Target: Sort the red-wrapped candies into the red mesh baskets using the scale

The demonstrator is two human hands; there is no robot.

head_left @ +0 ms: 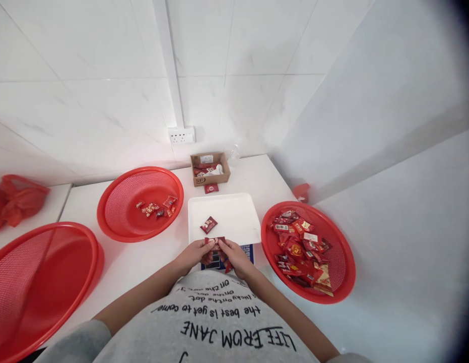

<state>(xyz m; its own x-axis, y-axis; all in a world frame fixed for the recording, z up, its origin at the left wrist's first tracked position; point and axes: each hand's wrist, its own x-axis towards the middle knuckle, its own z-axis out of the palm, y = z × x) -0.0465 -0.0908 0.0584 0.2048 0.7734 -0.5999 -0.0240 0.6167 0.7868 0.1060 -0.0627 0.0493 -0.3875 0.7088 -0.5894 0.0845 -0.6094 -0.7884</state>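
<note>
Between my two hands is a small dark-red snack packet point(215, 240), pinched at its ends over the near edge of a white scale tray point(234, 217). My left hand point(196, 254) is closed on its left end and my right hand point(235, 256) on its right end. Below my right fingers shows a bit of another red wrapper point(228, 266); whether that hand grips it too I cannot tell. On the tray lies one more dark-red packet point(209, 225). The scale's blue keypad point(248, 252) is partly hidden by my hands.
To the right stands a red basket point(345, 267) heaped with red packets. A red mesh basket point(121, 201) at left holds several small packets; another red basket point(64, 282) sits nearer. Behind the tray are a cardboard box point(209, 179) of packets and a red packet point(211, 188).
</note>
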